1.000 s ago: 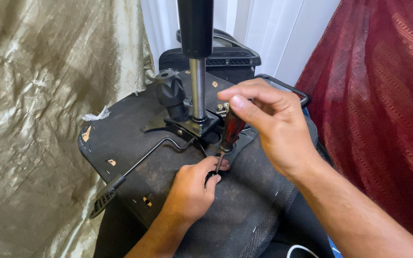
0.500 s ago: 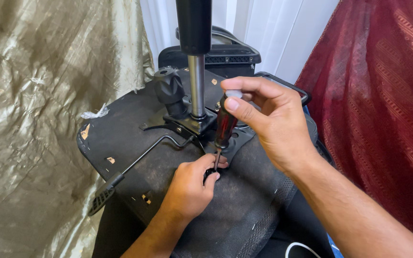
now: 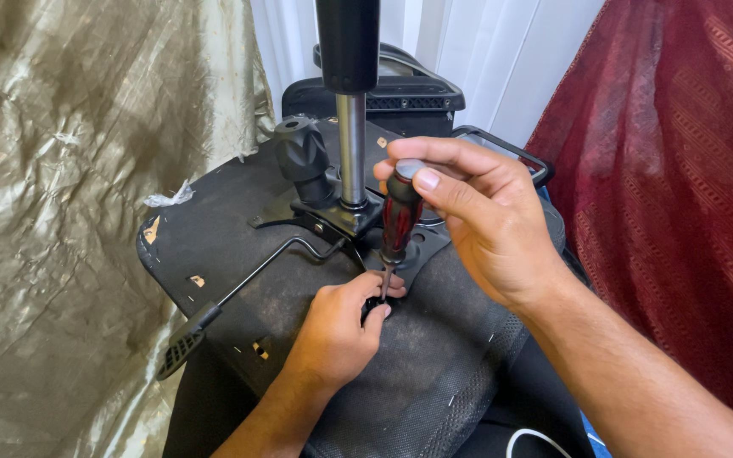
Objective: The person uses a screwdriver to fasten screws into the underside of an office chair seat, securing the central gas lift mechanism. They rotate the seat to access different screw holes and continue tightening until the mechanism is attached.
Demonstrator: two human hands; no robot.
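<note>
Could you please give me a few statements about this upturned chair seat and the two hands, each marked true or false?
1. The right hand grips a screwdriver with a red and black handle. True.
2. The screwdriver lies flat on the seat underside. False: it stands nearly upright, tip down at the seat.
3. The left hand rests on the seat by the screwdriver's tip. True.
4. The left hand grasps the metal column. False: the column stands free, behind both hands.
5. A black lever runs out toward the seat's left edge. True.
</note>
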